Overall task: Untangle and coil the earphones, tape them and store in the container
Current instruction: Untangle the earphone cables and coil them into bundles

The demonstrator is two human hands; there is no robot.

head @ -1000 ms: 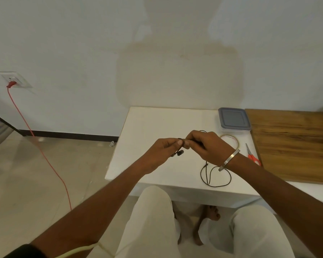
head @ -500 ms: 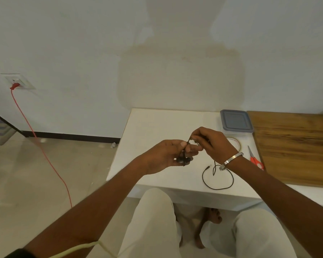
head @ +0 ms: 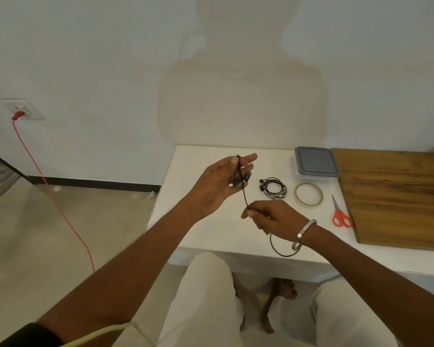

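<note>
Your left hand point(head: 217, 187) is raised above the table edge, palm turned toward you, index and middle fingers extended, thumb pressed against the fingers in a pinch. Your right hand point(head: 271, 217) sits lower and nearer your body, knuckles up, thumb and forefinger closed in a fine pinch, remaining fingers curled under. A metal bangle point(head: 303, 234) circles your right wrist. Both forearms are bare and extended forward, converging from the lower corners. Your legs are parted below.
</note>
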